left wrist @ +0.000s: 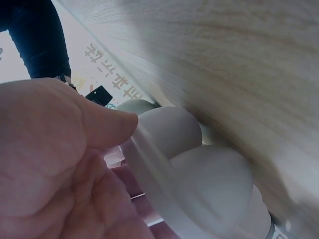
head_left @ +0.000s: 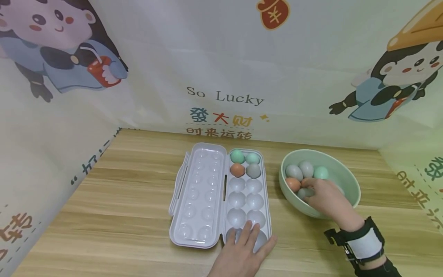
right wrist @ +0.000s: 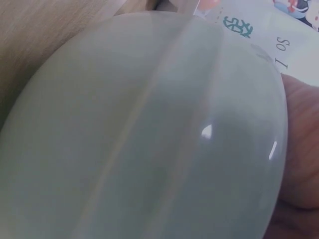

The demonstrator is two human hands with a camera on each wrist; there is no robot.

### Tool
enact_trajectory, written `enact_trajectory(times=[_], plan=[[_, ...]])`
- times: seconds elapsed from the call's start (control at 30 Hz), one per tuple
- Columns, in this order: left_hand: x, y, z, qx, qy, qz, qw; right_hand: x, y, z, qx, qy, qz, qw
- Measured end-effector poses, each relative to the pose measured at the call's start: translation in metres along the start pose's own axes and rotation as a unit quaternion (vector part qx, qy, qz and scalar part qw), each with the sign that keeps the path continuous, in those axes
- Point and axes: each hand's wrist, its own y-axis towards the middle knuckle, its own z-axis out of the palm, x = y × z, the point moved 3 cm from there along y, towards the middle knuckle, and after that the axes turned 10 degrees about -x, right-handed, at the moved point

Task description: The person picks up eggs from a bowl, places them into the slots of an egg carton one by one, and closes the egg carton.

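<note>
Egg carton (head_left: 202, 188): lying open, four eggs (head_left: 237, 156) in its far cups, nearest cups partly covered.
Left grip (head_left: 240, 246): spread, nearly straight, on the carton's near end; lower hand cut off.
Right grip (head_left: 325, 196): right of the carton, down in the green bowl (head_left: 311, 209), bent round a gray egg (head_left: 303, 193), part-hiding another.
Room: surface (head_left: 121, 192) stretches left of the carton; narrow strip between carton and bowl.

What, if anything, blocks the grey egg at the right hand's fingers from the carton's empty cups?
The left rim of the bowl; beyond it, bare table. The left hand partly covers the nearest cups, not the middle ones.
</note>
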Motion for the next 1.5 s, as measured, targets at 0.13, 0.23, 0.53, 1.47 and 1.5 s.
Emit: enact_trajectory(times=[0.13,0.23,0.53,1.47,1.5], plan=[[0.0,-0.0005,0.0001,-0.004,0.001,0.0,1.0,0.001,-0.0007,0.001,-0.007,0.003,-0.007,1.0],[-0.0002,-0.0009,0.0003,-0.006,0.003,0.0,1.0,0.0011,-0.001,0.0013,-0.015,0.006,-0.011,1.0],[-0.0004,-0.0008,0.0003,-0.01,0.01,0.003,0.9999,0.0017,-0.0015,0.0022,-0.027,0.008,-0.017,0.999],[-0.0025,-0.001,0.003,-0.012,0.016,-0.001,0.9998,0.0037,-0.0017,-0.0036,-0.044,0.007,-0.029,0.999],[-0.0027,-0.0009,0.003,-0.012,0.016,-0.001,0.9998,0.0041,-0.0016,-0.0037,-0.044,0.006,-0.028,0.999]])
